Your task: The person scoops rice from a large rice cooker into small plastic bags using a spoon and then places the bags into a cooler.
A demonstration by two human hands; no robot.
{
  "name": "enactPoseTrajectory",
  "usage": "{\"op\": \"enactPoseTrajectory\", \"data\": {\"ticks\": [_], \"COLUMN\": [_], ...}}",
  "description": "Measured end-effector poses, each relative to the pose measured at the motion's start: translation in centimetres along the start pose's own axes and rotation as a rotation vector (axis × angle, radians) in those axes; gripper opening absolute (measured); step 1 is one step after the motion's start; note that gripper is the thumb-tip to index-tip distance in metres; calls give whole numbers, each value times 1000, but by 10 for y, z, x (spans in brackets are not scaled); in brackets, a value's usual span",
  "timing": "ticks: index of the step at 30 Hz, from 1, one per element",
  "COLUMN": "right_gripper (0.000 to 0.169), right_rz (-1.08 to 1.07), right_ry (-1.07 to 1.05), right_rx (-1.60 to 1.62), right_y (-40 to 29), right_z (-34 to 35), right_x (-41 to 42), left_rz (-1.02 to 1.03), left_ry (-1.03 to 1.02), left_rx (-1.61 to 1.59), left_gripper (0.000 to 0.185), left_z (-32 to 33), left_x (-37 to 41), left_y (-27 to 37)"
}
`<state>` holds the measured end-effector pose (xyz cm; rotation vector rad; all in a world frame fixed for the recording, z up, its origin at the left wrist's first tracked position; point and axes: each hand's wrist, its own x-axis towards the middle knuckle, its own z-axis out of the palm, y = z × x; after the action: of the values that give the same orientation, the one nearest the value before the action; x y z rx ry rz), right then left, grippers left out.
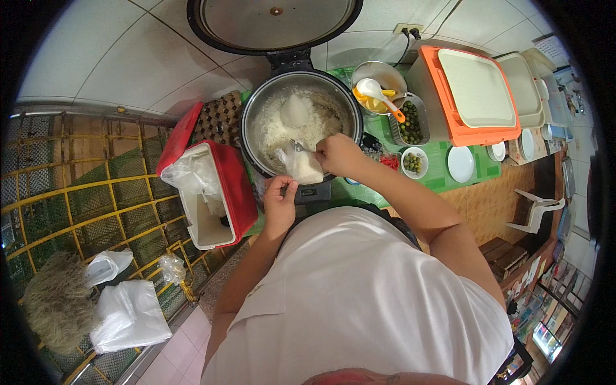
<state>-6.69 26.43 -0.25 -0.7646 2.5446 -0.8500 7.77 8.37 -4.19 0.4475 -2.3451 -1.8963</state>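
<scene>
A large rice cooker (249,103) stands before me with its lid (274,21) up, and loose white rice (274,125) fills the pot. On that rice rests a cone-shaped packed portion of rice (295,111). At the pot's near rim is a clear plastic bag (306,167) with white rice inside. My left hand (280,202) pinches the bag's near left edge between thumb and finger. My right hand (340,155) grips a metal fork (297,145), its tines over the bag and pointing left. Whether the right fingers also touch the bag cannot be told.
On the left stands a red cooler box (236,192), lid up, with plastic bags (195,175) inside. Behind it are egg trays (216,115). To the right are a metal pot (380,70) with ladles, a basket of green citrus (410,122), a bowl (415,162) and an orange-lidded bin (433,91).
</scene>
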Motion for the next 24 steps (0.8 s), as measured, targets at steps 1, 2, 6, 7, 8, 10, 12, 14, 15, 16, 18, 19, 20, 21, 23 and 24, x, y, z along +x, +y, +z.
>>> {"op": "enactPoseTrajectory", "data": {"ticks": [1, 2, 6, 7, 8, 10, 12, 14, 15, 16, 18, 19, 20, 21, 23, 24], "right_gripper": [18, 18, 23, 23, 23, 23, 24, 25, 25, 27, 30, 29, 29, 28, 24, 23], "right_rz": [4, 8, 81, 87, 92, 193, 227, 119, 63, 56, 49, 64, 80, 96, 145, 168], "right_ry": [7, 14, -26, -30, -35, 3, 15, -56, -96, -130, -189, -179, -168, -159, -201, -224], "right_rx": [-9, -18, -130, -148, -165, -153, -150, -142, -137, -69, 66, 98, 131, 166, 257, 303], "right_y": [3, 5, 16, 26, 36, 49, 60, 83, 90, 82, 65, 63, 62, 62, 67, 68], "right_z": [3, 5, 14, 22, 27, 24, 15, 15, 19, 10, -12, -16, -19, -19, -17, -15], "right_x": [5, 10, 34, 41, 49, 67, 81, 95, 97, 93, 76, 68, 58, 49, 33, 25], "left_rz": [3, -5, -45, -57, -84, -141, -121, -126, -144, -163, -231, -263, -382, -505, -647, -666], "left_ry": [-7, 1, 4, -2, -16, -35, -14, 3, 17, 37, 32, 28, 48, 69, 99, 110], "left_rx": [-5, -3, 2, 1, -57, -173, -199, -212, -212, -214, -300, -342, -427, -510, -622, -651], "left_gripper": [8, 8, 6, 6, 6, 6, 5, 6, 8, 10, 11, 12, 13, 14, 15, 17], "left_z": [0, 0, -3, -3, -2, -3, -3, -2, -2, -3, -4, -6, -8, -12, -16, -17], "left_x": [0, 1, 3, 2, 1, -4, -6, -4, -2, -2, -1, 1, 2, 3, 6, 7], "left_y": [-5, -10, -14, -13, -12, -11, -10, -6, -2, -1, -8, -9, -10, -10, -16, -23]}}
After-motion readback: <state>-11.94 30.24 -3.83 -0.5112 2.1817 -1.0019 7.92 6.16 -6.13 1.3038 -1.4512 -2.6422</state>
